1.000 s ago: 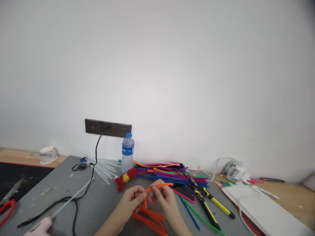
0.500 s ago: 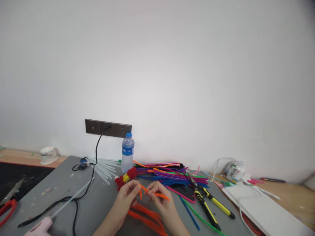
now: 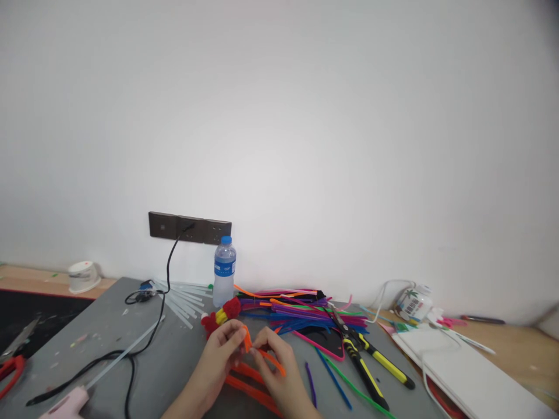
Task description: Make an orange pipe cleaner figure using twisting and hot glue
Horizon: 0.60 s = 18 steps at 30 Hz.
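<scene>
Grey tabletop [image 3: 174, 349] beneath a white wall; I'm seeing left hand [image 3: 221, 356] and right hand [image 3: 276, 364] pinching a bent orange pipe cleaner [image 3: 247, 338], just above loose orange strands [image 3: 253, 394].

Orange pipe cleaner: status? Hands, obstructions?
Left hand and right hand both pinching bent orange pipe cleaner. Loose orange strands just below. Nothing seen blocking; yellow-and-black-handled pliers off to the right.

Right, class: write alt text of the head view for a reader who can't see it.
Left hand and right hand pinch a bent orange stem above a grey table. Behind them are coloured stems, a bottle and yellow-black pliers.
</scene>
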### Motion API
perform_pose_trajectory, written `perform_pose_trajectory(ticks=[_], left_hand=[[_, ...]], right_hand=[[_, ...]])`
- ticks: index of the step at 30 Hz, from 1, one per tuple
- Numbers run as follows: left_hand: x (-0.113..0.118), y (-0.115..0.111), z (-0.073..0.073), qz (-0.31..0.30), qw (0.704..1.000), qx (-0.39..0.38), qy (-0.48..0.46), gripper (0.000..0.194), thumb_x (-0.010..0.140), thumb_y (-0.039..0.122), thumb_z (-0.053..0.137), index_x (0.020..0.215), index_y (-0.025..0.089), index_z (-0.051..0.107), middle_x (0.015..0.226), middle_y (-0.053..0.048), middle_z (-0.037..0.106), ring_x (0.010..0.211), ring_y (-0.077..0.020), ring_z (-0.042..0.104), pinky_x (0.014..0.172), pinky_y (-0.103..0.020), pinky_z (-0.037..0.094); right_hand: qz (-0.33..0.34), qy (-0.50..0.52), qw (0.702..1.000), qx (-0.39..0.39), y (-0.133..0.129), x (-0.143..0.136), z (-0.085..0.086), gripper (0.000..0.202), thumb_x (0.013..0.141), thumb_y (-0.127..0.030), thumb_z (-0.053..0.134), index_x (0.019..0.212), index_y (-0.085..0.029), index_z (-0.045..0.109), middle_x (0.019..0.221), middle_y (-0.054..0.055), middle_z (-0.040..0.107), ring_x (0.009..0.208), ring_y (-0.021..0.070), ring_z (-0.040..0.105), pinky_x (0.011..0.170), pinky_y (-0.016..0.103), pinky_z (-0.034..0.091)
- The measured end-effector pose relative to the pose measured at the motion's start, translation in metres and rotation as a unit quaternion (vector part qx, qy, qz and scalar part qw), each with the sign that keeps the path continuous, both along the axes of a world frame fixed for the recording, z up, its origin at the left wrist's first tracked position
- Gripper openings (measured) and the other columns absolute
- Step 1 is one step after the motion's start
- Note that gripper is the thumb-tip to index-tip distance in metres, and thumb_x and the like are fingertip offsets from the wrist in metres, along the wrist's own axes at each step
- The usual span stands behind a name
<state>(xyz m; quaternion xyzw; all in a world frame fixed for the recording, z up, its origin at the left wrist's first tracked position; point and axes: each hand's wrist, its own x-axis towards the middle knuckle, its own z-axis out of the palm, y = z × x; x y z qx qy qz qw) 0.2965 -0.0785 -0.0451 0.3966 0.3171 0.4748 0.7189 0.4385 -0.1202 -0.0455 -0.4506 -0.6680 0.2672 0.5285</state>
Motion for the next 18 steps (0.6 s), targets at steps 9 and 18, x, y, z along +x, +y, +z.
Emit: perform_pose_trajectory(ticks=[9,18], left_hand=[[-0.0019,-0.0023,0.0038,-0.065,0.998,0.016,0.007,0.038,0.065,0.045,0.081,0.07,0.017,0.057,0.059,0.005,0.052,0.052,-0.0075,0.043,0.041,-0.015,0.031],[-0.0009,-0.0017,0.0017,-0.058,0.998,-0.001,0.007,0.039,0.058,0.043,0.087,0.074,0.016,0.063,0.058,0.005,0.054,0.051,-0.0075,0.048,0.047,-0.017,0.039]], right_hand=[[0.01,0.032,0.999,-0.001,-0.0022,0.0005,0.0017,0.027,0.091,-0.039,0.052,0.07,-0.021,0.051,0.066,-0.002,0.053,0.06,0.0137,0.048,0.056,0.023,0.039],[0.024,0.001,1.0,-0.003,0.0025,0.0061,-0.0009,0.027,0.088,-0.032,0.058,0.065,-0.02,0.052,0.064,-0.002,0.053,0.06,0.0139,0.05,0.058,0.024,0.038]])
